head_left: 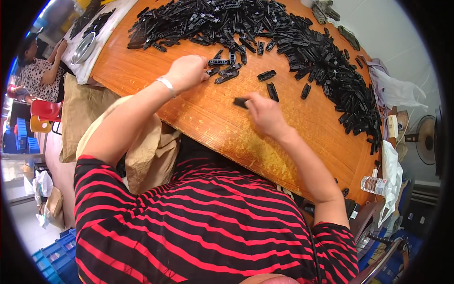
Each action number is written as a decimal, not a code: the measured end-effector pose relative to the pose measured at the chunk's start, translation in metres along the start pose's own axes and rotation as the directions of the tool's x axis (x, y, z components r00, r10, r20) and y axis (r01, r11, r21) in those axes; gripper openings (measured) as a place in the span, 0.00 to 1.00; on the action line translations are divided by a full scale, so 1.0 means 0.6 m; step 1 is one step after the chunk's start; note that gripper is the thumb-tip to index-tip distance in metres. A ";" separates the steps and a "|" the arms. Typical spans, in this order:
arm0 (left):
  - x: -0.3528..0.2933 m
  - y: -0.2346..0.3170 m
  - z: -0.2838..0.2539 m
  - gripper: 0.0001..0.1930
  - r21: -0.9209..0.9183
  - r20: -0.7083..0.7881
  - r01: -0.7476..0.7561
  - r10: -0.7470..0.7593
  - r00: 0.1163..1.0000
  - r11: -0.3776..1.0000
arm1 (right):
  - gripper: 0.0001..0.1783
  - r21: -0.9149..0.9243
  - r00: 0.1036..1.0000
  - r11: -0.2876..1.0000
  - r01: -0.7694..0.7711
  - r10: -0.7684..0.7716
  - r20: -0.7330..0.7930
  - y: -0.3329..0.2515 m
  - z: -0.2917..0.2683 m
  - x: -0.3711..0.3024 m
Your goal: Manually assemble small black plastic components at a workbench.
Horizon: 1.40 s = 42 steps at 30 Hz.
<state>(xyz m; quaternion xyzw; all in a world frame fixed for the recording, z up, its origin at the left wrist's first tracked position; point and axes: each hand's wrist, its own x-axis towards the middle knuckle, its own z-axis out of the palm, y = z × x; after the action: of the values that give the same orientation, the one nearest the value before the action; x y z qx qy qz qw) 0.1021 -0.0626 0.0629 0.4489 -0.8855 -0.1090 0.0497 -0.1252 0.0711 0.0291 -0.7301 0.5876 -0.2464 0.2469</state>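
Part of black plastic [240, 102] juts from the pinched fingers of the right hand [266, 114] over the wooden table [220, 120]; a light end grip should steady it. The left hand [187, 73] curls its fingers at a small black piece [213, 72], whether gripping I cannot tell.

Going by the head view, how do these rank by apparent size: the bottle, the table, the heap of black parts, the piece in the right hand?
1. Wooden table
2. Heap of black parts
3. Clear bottle
4. Black piece in the right hand, partly covered by the fingers
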 end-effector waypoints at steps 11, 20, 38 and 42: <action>0.018 0.001 0.030 0.11 -0.136 0.053 0.072 -0.066 0.996 0.988 | 0.07 -0.117 0.957 0.988 0.104 -0.132 -0.258 0.016 0.058 -0.009; 0.005 0.100 -0.012 0.05 -0.930 0.282 0.261 0.048 0.958 0.258 | 0.11 0.824 0.951 0.533 -0.193 0.307 0.024 -0.023 -0.012 0.021; -0.054 0.093 0.091 0.09 -0.811 0.384 0.410 -0.150 0.911 0.416 | 0.10 0.543 0.899 0.722 -0.429 0.397 0.183 0.004 0.020 -0.001; -0.050 0.098 0.109 0.09 -0.837 0.341 0.381 -0.171 0.925 0.393 | 0.10 0.526 0.902 0.738 -0.423 0.396 0.170 0.012 0.021 0.000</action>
<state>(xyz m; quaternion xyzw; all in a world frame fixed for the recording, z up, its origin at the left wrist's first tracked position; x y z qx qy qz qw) 0.0617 0.0050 0.0136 0.4822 -0.6068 -0.6086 0.1702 -0.1225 0.0706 0.0148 -0.4860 0.6315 -0.3272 0.5078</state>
